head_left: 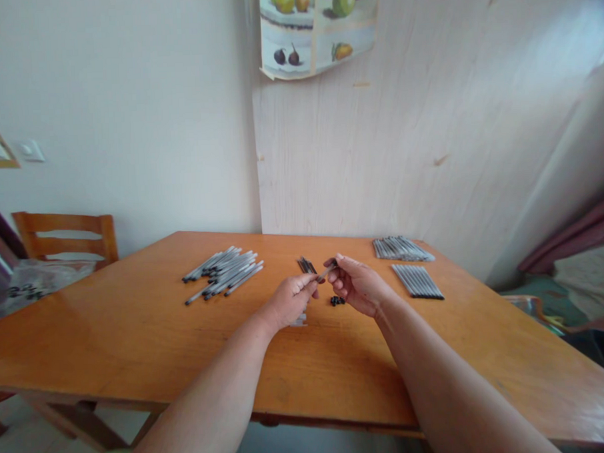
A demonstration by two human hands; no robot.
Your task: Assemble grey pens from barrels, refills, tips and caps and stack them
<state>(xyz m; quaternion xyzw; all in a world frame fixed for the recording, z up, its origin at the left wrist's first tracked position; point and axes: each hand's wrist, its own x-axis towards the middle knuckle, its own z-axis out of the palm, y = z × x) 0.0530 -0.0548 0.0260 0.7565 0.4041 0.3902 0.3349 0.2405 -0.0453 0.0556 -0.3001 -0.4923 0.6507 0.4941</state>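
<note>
My left hand is closed around a bundle of grey pen tubes whose dark ends stick up above the fist. My right hand pinches one thin grey tube at its tip, held between both hands just above the wooden table. A few small black caps lie on the table below the right hand. A loose heap of grey tubes lies to the left of my hands.
Two neat rows of grey tubes lie at the right, one row farther back and a second row nearer. A wooden chair and a plastic bag stand at the left. A fruit poster hangs on the wall.
</note>
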